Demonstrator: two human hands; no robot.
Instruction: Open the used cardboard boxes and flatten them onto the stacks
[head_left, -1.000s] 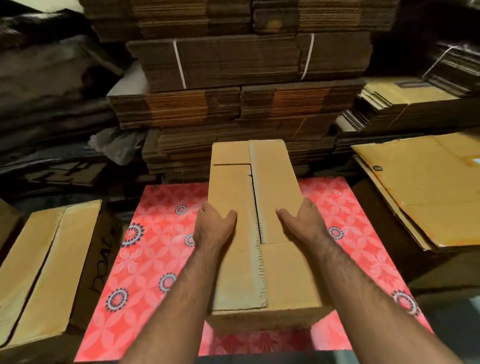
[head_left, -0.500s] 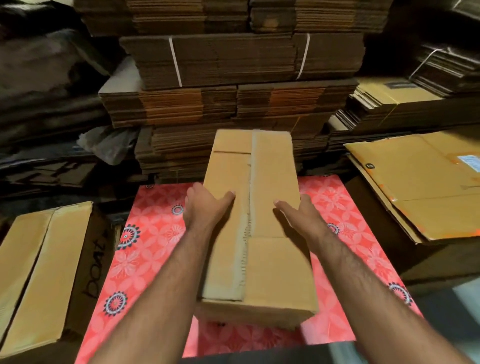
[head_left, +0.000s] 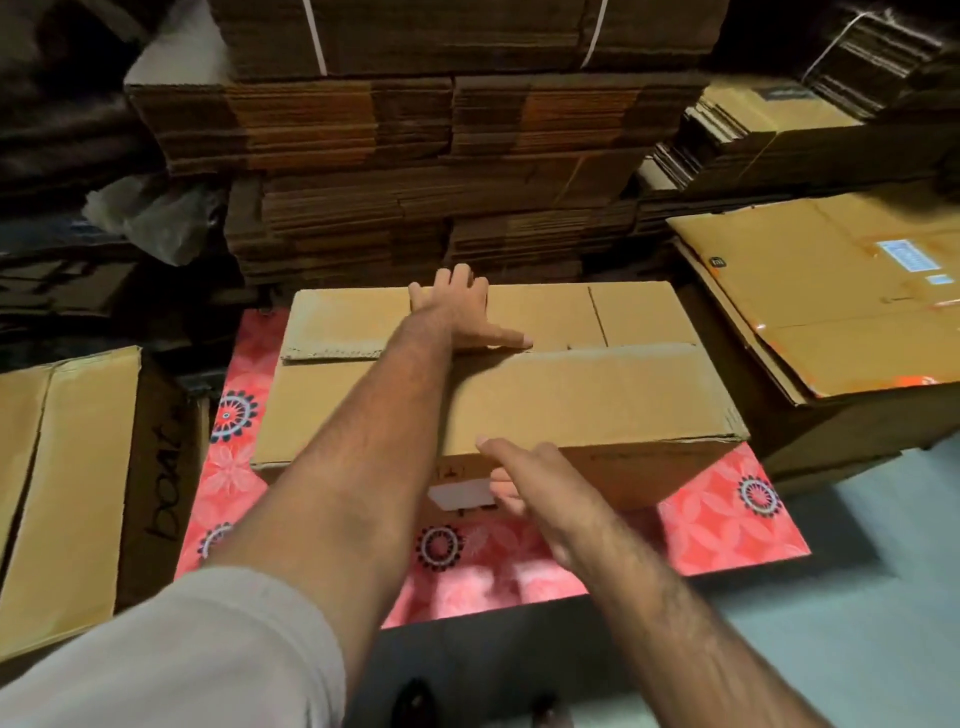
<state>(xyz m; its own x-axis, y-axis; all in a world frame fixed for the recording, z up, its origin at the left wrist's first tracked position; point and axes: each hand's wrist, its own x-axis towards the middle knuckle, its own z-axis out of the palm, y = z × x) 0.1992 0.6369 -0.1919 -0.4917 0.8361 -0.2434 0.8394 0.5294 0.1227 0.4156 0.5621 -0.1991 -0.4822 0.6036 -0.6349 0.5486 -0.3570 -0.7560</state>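
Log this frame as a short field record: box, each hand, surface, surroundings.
box: closed cardboard box, long side across the view, top flaps shut
left hand: reaches over the top, fingers at the far edge, thumb flat on a flap
right hand: open, fingers against the near side by a white label
surface: red floral sheet under the box
surroundings: flattened stacks behind; flat cardboard at right

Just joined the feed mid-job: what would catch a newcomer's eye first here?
The box, lying crosswise on the pink floral sheet, flaps closed. The left hand lies flat over its far edge; the right hand touches its near side. Behind rise tall stacks of flattened cardboard.
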